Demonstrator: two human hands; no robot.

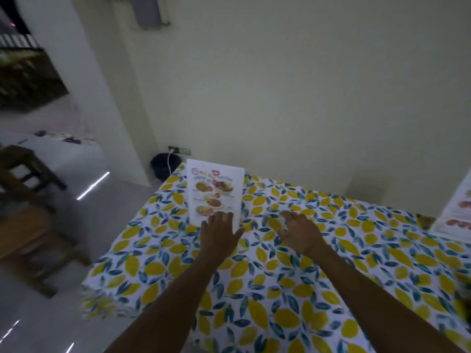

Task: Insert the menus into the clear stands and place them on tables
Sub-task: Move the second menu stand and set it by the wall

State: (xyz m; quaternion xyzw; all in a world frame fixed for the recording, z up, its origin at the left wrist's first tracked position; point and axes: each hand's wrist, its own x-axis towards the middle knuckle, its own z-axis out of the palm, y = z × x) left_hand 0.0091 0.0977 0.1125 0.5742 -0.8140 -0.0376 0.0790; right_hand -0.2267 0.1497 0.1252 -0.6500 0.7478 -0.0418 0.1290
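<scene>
A white menu with food pictures (215,189) stands upright in a clear stand near the far left corner of the table (280,289), which has a lemon-print cloth. My left hand (220,231) reaches to the foot of the menu stand, fingers spread and touching or just short of its base. Just right of the stand, my right hand (300,233) hovers low over the cloth with fingers loosely curled and nothing in it. A second menu sheet (456,212) shows at the right edge, partly cut off.
A pale wall runs just behind the table. A dark bin (163,166) and a wall socket with a white cable sit in the corner beyond the table. Wooden chairs (28,212) stand on the shiny floor to the left.
</scene>
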